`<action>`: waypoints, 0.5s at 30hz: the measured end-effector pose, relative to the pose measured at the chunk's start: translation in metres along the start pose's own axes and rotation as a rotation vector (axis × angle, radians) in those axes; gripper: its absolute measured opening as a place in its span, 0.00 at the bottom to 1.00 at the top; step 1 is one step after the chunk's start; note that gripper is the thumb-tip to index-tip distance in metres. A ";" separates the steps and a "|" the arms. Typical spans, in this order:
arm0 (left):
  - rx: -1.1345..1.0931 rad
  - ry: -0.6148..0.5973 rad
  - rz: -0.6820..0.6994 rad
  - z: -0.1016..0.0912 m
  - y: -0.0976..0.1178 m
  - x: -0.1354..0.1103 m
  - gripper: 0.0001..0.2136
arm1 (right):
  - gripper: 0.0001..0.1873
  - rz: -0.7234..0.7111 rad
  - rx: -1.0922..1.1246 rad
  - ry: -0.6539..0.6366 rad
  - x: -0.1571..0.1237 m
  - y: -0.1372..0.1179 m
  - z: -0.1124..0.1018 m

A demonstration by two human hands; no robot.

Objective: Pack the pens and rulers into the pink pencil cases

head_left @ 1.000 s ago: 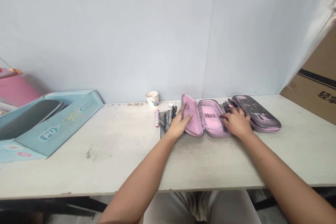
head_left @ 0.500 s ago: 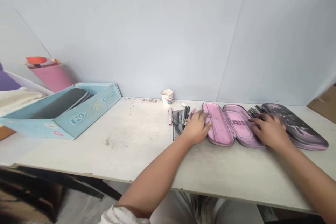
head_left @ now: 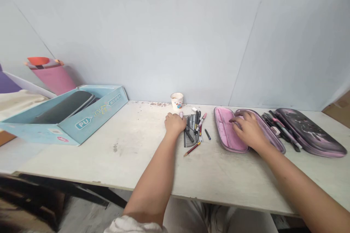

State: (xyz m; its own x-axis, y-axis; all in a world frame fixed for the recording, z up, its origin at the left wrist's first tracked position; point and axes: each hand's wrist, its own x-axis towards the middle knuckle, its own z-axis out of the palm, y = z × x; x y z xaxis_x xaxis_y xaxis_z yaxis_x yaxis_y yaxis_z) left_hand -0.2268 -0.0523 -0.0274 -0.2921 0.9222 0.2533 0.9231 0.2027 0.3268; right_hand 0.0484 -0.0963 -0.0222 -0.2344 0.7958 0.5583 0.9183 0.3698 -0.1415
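Note:
My left hand (head_left: 175,125) is closed around a slim pink tube (head_left: 181,114), only the top of which shows. Right beside it lie a transparent ruler set (head_left: 188,140), black pens (head_left: 196,121), a pink pen (head_left: 202,119) and a dark red pencil (head_left: 192,149). A short dark stick (head_left: 207,134) lies apart. My right hand (head_left: 248,129) is over the open pink pencil case (head_left: 224,129), fingers apart and touching its middle, holding nothing visible. The hand hides part of the case's interior.
A dark closed case (head_left: 311,133) lies at the right, with several pens (head_left: 286,131) along its left side. A paper cup (head_left: 177,101) stands near the wall beside a white eraser (head_left: 194,109). On the left are a blue box (head_left: 95,114) and a pink container (head_left: 53,76).
My left hand has moved left from the pencil case to the pink tube. My right hand has shifted left from the pens onto the case. More pens and a pencil now show beside the rulers.

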 end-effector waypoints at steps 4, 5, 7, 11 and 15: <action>-0.492 -0.083 0.058 -0.021 0.027 -0.018 0.14 | 0.17 0.045 0.308 0.035 0.010 -0.027 0.003; -0.659 -0.147 0.073 -0.025 0.036 -0.027 0.12 | 0.19 0.074 0.420 0.028 0.012 -0.033 0.004; -0.988 -0.381 0.082 -0.029 0.057 -0.049 0.12 | 0.23 0.154 0.642 0.008 0.016 -0.043 0.007; -1.492 -0.947 0.009 -0.033 0.085 -0.085 0.12 | 0.24 0.379 1.069 -0.063 0.016 -0.053 0.013; -1.717 -1.082 -0.157 -0.035 0.092 -0.093 0.12 | 0.21 0.638 1.492 -0.184 0.012 -0.056 0.012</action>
State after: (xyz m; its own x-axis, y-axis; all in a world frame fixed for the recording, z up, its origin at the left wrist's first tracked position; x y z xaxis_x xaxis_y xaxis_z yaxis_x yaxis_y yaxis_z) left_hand -0.1232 -0.1308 0.0112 0.5081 0.8420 -0.1812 -0.4195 0.4256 0.8018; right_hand -0.0100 -0.1021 -0.0178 -0.0927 0.9955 0.0187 -0.2040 -0.0006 -0.9790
